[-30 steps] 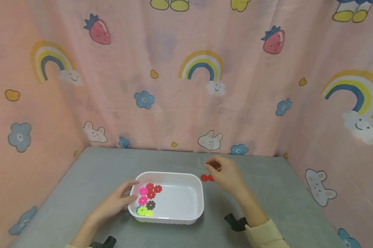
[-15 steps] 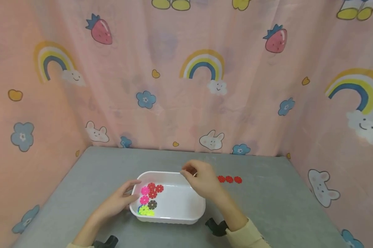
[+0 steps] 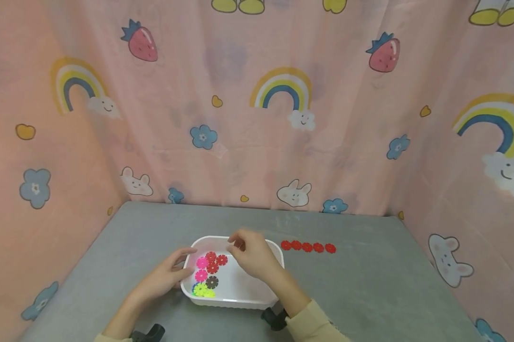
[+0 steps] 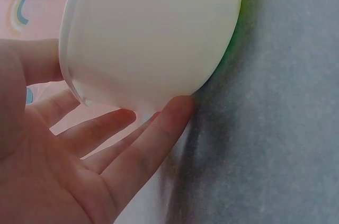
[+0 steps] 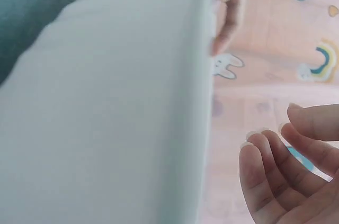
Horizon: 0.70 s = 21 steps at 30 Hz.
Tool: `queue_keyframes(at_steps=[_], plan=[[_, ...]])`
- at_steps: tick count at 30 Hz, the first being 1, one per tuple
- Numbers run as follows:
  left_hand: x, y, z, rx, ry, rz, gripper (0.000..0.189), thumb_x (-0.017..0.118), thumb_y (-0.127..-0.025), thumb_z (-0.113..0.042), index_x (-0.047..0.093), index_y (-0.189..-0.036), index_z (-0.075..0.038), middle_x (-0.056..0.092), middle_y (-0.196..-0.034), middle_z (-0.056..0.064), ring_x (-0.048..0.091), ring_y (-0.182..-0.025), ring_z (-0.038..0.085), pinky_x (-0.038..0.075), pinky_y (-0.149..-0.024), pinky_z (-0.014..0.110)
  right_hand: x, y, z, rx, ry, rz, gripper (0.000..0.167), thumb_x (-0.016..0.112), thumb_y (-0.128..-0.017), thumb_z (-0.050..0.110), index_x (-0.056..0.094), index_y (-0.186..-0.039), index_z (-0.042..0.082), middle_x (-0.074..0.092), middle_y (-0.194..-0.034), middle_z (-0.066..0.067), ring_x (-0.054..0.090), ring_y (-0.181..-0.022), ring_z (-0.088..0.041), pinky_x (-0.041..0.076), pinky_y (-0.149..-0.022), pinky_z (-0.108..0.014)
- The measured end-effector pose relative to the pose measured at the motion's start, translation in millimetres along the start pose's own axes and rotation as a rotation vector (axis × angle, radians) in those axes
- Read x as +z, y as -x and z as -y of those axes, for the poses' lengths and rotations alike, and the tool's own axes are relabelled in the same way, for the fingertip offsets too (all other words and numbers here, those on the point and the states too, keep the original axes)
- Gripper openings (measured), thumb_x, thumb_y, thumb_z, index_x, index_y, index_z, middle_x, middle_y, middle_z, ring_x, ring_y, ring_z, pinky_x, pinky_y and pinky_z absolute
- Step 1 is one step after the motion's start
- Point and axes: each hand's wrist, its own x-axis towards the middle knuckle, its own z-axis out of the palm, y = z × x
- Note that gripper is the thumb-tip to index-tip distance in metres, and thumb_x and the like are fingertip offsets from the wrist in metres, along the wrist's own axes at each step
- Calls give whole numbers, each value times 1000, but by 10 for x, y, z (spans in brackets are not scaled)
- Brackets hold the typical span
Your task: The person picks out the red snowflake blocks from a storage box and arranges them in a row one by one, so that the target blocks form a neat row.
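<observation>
A white plastic tray (image 3: 240,290) stands on the grey table, with small flower-shaped plastic pieces at its left end: red (image 3: 212,268), pink (image 3: 201,275), dark grey (image 3: 212,282) and yellow ones (image 3: 200,289). My left hand (image 3: 165,275) holds the tray's left end, thumb at the rim and fingers along the outer wall (image 4: 153,38) in the left wrist view. Over the tray hovers my right hand (image 3: 254,256), its fingers loosely bent; the right wrist view finds nothing between thumb and fingertips (image 5: 251,163).
Right of the tray, several red flower pieces (image 3: 307,247) lie in a row on the grey table (image 3: 368,285). A pink patterned curtain (image 3: 240,156) encloses the back and sides. Black wrist mounts (image 3: 275,319) sit on both forearms.
My right hand has moved left from the red row to above the tray, uncovering the whole row. My left hand keeps its hold on the tray.
</observation>
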Motion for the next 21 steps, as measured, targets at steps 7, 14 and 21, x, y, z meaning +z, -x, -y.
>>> queue_keyframes(at_steps=[7, 14, 21], plan=[[4, -18, 27, 0, -9, -7, 53, 66, -99, -20, 47, -148, -14, 34, -156, 29, 50, -131, 49, 60, -84, 46, 236, -80, -73, 97, 9, 90, 21, 72, -94, 19, 69, -112, 9, 61, -84, 4, 56, -76, -13, 50, -62, -26], [7, -14, 20, -4, -16, -7, 53, 66, -99, -21, 47, -148, -15, 33, -157, 30, 48, -133, 51, 60, -85, 47, 397, -130, -169, 125, 31, 165, 21, 74, -92, 15, 69, -112, 7, 57, -79, 2, 52, -68, -12, 45, -55, -25], [4, -9, 5, 1, -18, -2, 53, 66, -99, -22, 47, -148, -15, 30, -158, 31, 44, -135, 54, 59, -85, 47, 496, -139, -235, 170, 51, 222, 23, 76, -90, 12, 67, -110, 8, 57, -81, 3, 53, -72, -14, 47, -62, -28]])
